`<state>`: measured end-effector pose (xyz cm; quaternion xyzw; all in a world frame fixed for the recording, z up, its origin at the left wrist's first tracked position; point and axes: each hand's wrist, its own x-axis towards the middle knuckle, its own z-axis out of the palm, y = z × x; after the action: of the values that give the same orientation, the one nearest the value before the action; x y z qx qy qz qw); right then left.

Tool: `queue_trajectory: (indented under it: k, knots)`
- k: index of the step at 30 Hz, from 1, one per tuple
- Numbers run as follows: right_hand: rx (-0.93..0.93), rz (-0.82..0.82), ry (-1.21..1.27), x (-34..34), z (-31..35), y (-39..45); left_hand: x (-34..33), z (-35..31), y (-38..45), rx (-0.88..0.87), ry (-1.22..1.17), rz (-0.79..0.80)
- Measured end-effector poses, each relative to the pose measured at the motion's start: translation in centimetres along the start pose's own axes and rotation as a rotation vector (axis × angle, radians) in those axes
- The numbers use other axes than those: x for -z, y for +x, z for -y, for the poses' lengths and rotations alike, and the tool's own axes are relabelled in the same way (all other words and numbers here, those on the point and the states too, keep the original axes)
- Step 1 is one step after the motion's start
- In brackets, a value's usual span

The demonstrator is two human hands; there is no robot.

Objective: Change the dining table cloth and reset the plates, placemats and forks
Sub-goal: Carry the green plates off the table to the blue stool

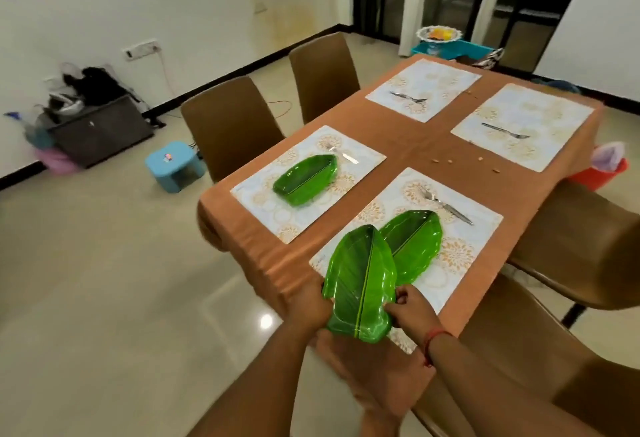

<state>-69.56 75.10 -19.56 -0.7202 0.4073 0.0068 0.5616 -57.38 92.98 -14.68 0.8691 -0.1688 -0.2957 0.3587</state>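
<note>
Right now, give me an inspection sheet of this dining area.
Surface: table under an orange cloth, draped over the edges.
Job's things: four placemats, a fork on each; a green leaf plate on each of the two near mats; a third plate held.
Clutter: small crumbs on the cloth.
Hands: left hand and right hand grip the held plate's edges.
Cables: orange wire on the floor by the wall.
Surroundings: brown chairs, blue stool.

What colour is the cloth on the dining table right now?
Orange-brown, a plain cloth with no print, seen best in the head view.
</note>
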Motion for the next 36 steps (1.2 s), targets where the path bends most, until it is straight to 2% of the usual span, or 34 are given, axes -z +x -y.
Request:
queue_trajectory:
  k: [2, 9, 13, 18, 22, 29, 36]
  knots:
    - [-0.045, -0.051, 0.01, 0.9, -0.1, 1.1, -0.6, -1.4, 2.8, -0.038, 0.128, 0.039]
    - [-0.211, -0.362, 0.099, 4.0, 0.4, 7.3, -4.1, -7.5, 15.5, -0.197, 0.326, 0.197]
    - [-0.339, -0.491, 0.066, 3.8, 1.2, 9.3, -5.4, -8.6, 19.8, -0.27, 0.435, 0.292]
    - [-0.438, -0.613, 0.007, 2.0, 2.4, 11.5, -5.5, -8.8, 23.3, -0.315, 0.544, 0.315]
    - [-0.514, -0.686, 0.0, 0.0, 2.5, 11.9, -5.6, -7.9, 24.1, -0.296, 0.579, 0.393]
    - [-0.556, -0.767, 0.016, -0.5, 2.3, 12.2, -5.9, -7.8, 25.3, -0.255, 0.458, 0.535]
    - [-0.545, -0.747, 0.226, -0.9, 2.0, 12.5, -5.2, -7.6, 26.0, -0.228, 0.423, 0.535]
